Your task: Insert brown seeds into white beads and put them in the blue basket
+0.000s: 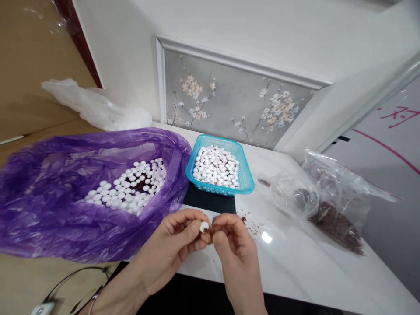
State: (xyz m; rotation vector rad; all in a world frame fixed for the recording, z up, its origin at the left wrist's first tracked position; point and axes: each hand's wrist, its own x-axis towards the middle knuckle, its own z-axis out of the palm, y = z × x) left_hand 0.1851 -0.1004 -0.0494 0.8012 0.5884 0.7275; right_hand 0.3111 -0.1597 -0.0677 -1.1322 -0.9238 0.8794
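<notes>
My left hand (175, 247) pinches a small white round seed (204, 226) between thumb and fingers. My right hand (231, 245) is curled closed right against it, fingertips touching the same seed at its brown side. Both hands hover over the white table (295, 262), just in front of a blue plastic basket (244, 175) heaped with white seeds. To the left, an open purple plastic bag (49, 197) holds several more white seeds with brown bits among them.
A clear plastic bag (331, 197) with brown husk scraps lies at the right. Brown crumbs (252, 225) dot the table near my hands. The basket sits on a dark scale (210, 202). A white bag (98, 107) lies behind, and a cable (75, 280) at lower left.
</notes>
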